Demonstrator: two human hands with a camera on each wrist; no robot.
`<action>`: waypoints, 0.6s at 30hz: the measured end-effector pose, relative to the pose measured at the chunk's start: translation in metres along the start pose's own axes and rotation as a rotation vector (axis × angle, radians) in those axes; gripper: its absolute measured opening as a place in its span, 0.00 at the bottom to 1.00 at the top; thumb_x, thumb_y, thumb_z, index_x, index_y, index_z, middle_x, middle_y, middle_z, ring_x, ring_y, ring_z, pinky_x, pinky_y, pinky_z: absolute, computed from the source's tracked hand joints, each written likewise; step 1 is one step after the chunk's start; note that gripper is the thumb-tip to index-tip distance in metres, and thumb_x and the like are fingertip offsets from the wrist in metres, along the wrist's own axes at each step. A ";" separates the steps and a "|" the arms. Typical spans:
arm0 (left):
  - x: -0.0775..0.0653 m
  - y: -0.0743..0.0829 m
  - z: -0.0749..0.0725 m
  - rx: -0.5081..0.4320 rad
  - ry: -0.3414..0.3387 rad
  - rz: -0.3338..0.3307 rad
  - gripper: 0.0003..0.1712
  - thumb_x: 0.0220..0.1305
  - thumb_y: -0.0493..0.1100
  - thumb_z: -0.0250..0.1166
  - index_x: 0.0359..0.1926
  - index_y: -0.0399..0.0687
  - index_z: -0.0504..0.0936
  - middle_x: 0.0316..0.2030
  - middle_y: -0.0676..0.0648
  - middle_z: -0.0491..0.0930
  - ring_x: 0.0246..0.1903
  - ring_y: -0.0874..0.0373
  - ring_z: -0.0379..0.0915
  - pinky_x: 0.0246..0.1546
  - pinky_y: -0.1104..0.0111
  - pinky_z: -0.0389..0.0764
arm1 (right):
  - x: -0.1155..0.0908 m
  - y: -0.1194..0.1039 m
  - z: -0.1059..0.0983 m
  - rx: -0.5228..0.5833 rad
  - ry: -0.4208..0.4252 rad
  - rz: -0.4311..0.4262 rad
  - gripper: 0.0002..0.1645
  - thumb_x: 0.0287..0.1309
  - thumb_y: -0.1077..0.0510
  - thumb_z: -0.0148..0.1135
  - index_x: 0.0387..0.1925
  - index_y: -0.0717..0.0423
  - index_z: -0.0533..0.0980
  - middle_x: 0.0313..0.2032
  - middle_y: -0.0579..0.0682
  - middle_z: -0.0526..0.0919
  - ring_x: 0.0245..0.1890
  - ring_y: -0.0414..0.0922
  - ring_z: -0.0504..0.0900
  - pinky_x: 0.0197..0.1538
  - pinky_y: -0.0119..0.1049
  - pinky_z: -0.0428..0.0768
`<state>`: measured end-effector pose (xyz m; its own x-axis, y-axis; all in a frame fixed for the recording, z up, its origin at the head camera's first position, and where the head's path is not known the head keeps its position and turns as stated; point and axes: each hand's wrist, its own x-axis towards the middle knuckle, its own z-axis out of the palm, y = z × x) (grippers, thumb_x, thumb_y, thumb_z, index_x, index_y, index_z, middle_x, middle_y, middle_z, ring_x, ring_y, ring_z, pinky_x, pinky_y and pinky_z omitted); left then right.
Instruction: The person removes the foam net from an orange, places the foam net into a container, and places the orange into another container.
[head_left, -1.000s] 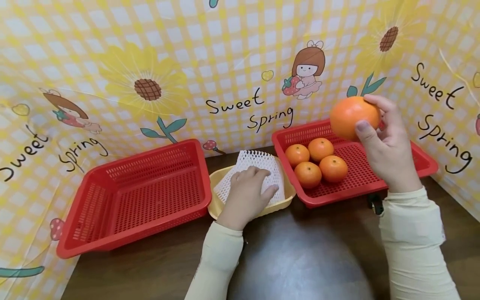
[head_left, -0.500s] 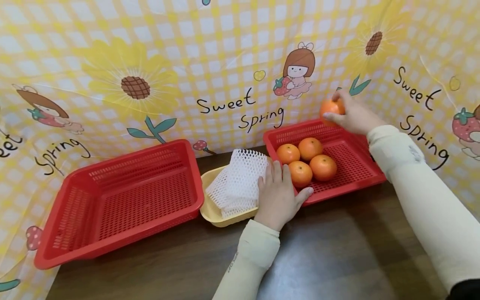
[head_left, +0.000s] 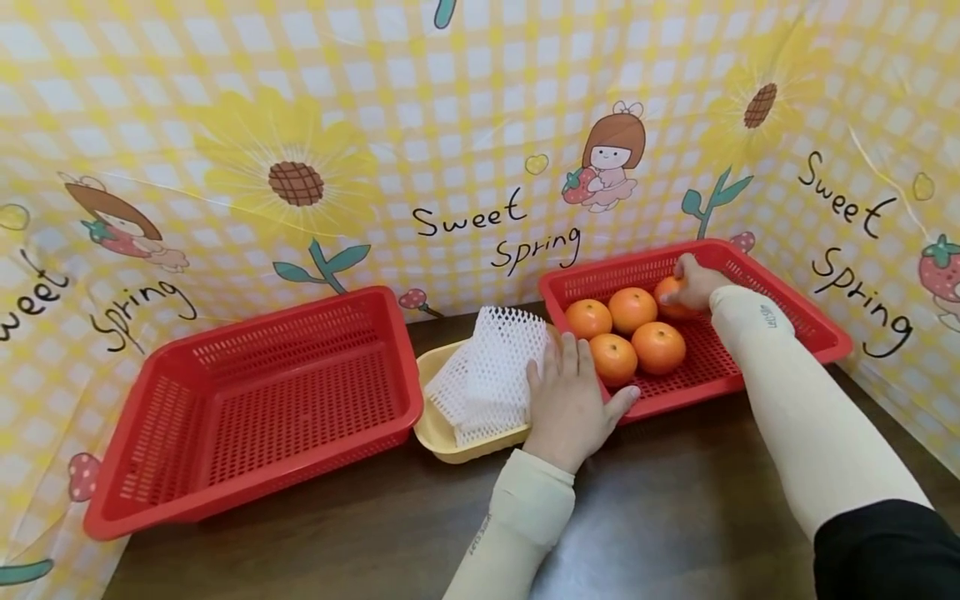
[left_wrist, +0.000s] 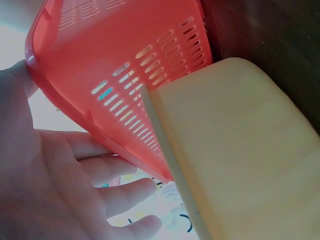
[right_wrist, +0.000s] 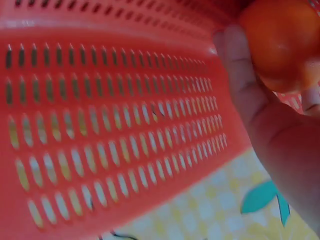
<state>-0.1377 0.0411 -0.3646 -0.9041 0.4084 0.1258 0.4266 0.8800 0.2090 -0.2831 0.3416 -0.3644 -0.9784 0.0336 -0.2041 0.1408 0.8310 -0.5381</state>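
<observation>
At the back of the right red basket (head_left: 813,333), my right hand (head_left: 699,283) grips an orange (head_left: 670,297) low inside, beside several other oranges (head_left: 658,347). In the right wrist view the fingers curve round that orange (right_wrist: 282,42), close to the slotted basket wall (right_wrist: 115,115). My left hand (head_left: 570,408) rests on the same basket's left rim, its fingers extended and thumb spread. The left wrist view has these straight fingers (left_wrist: 125,195) against the red rim. Just left of the hand, white foam net sleeves (head_left: 495,375) lie in a yellow tray (head_left: 450,450).
Another red basket (head_left: 300,408), with nothing in it, stands left of the yellow tray on the brown table (head_left: 337,517). Behind everything hangs a yellow checked cloth (head_left: 420,108), close to the baskets' back edges.
My right hand has carried the orange from the air above the right basket down into it. My left hand has shifted right, from the net sleeves to the basket's rim.
</observation>
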 end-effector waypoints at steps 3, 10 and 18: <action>0.001 0.002 0.000 -0.005 -0.001 0.000 0.52 0.68 0.75 0.48 0.77 0.42 0.60 0.77 0.40 0.53 0.76 0.40 0.44 0.70 0.42 0.51 | 0.001 0.004 0.002 0.041 -0.012 0.020 0.31 0.67 0.50 0.65 0.51 0.61 0.55 0.45 0.68 0.67 0.32 0.59 0.72 0.32 0.47 0.76; 0.002 0.003 -0.001 -0.010 0.012 0.000 0.52 0.68 0.76 0.49 0.77 0.42 0.60 0.76 0.40 0.54 0.76 0.40 0.45 0.70 0.42 0.51 | -0.004 0.003 -0.002 0.205 -0.085 0.010 0.32 0.62 0.58 0.63 0.51 0.63 0.51 0.50 0.66 0.58 0.46 0.61 0.69 0.36 0.49 0.81; 0.004 0.002 -0.001 -0.014 0.018 -0.002 0.52 0.68 0.75 0.50 0.77 0.42 0.60 0.77 0.40 0.54 0.76 0.41 0.45 0.70 0.42 0.51 | -0.009 -0.002 -0.005 0.213 -0.147 0.113 0.41 0.65 0.56 0.59 0.63 0.70 0.44 0.57 0.72 0.55 0.49 0.63 0.71 0.40 0.47 0.83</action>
<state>-0.1403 0.0440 -0.3624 -0.9045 0.4017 0.1430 0.4249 0.8774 0.2230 -0.2754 0.3422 -0.3574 -0.9243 0.0252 -0.3808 0.2916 0.6904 -0.6621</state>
